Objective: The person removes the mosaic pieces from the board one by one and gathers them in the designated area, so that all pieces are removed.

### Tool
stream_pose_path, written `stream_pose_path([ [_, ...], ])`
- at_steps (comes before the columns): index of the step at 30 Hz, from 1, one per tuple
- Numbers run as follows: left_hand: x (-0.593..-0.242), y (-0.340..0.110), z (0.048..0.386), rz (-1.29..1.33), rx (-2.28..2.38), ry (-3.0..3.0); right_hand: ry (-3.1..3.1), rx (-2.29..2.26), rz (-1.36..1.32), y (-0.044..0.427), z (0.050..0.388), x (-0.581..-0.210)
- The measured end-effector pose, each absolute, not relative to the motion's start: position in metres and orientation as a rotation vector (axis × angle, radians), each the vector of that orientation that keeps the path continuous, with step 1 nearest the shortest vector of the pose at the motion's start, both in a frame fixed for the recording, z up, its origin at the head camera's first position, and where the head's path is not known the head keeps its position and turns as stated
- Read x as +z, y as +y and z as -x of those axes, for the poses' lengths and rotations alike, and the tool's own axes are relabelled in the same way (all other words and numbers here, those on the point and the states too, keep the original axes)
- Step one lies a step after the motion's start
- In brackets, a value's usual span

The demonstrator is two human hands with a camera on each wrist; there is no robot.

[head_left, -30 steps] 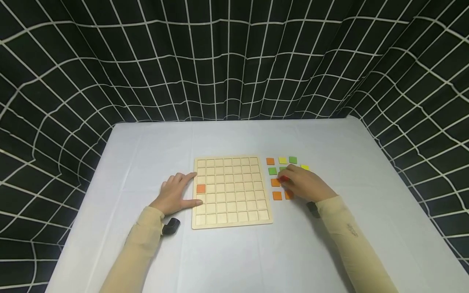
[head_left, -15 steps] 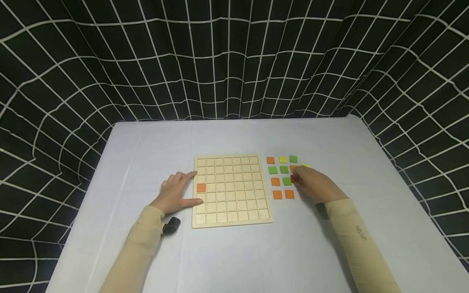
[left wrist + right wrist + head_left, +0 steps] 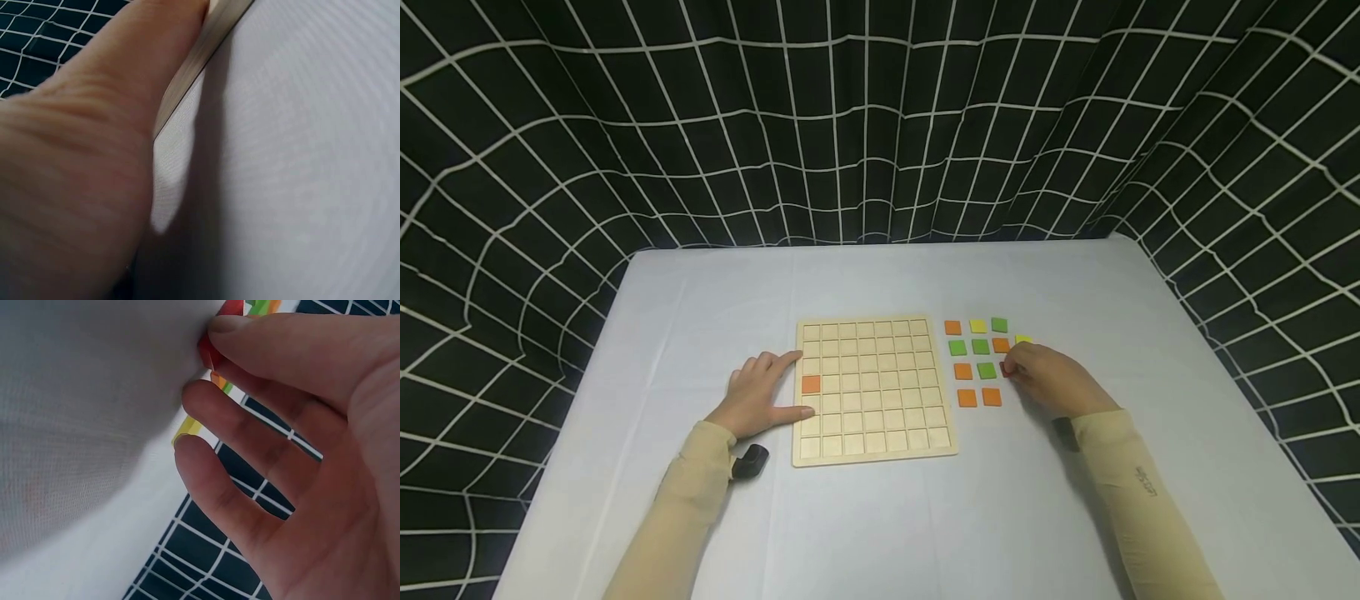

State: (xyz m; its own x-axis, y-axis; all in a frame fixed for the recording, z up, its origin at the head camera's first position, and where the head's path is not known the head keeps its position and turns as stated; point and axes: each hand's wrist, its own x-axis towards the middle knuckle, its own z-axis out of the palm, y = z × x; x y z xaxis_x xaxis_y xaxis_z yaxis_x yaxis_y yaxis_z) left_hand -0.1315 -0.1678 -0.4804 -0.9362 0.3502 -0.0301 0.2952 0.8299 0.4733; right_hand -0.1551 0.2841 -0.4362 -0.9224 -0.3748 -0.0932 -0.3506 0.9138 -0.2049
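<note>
A square wooden grid board (image 3: 876, 392) lies on the white table, with one orange tile (image 3: 811, 384) in a cell of its left column. My left hand (image 3: 755, 397) touches the board's left side, thumb and index finger spread along the edge; the left wrist view shows part of that hand (image 3: 81, 162) beside the wooden edge. To the right of the board, my right hand (image 3: 1051, 377) pinches a red tile (image 3: 215, 347) between thumb and fingers, low over the cloth. Most of the red tile is hidden by the fingers in the head view.
Several orange, green and yellow tiles lie in loose rows between the board and my right hand, among them a green tile (image 3: 987, 371) and an orange tile (image 3: 992, 397). A yellow tile (image 3: 1023, 340) is partly behind the hand. A dark curtain (image 3: 865, 125) with white grid lines surrounds the table.
My right hand has moved right with the red tile, from over the tiles to the right end of their third row. The left hand stays where it was.
</note>
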Motion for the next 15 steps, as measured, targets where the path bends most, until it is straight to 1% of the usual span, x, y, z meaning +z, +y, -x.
stream_pose_path([
  [9, -0.484, -0.168, 0.133, -0.501, 0.711, 2.882, 2.973, -0.242, 0.611, 0.285, 0.155, -0.44],
  [15, -0.486, -0.169, 0.133, -0.492, 0.715, 2.88, 3.006, -0.256, 0.691, 0.273, 0.158, -0.418],
])
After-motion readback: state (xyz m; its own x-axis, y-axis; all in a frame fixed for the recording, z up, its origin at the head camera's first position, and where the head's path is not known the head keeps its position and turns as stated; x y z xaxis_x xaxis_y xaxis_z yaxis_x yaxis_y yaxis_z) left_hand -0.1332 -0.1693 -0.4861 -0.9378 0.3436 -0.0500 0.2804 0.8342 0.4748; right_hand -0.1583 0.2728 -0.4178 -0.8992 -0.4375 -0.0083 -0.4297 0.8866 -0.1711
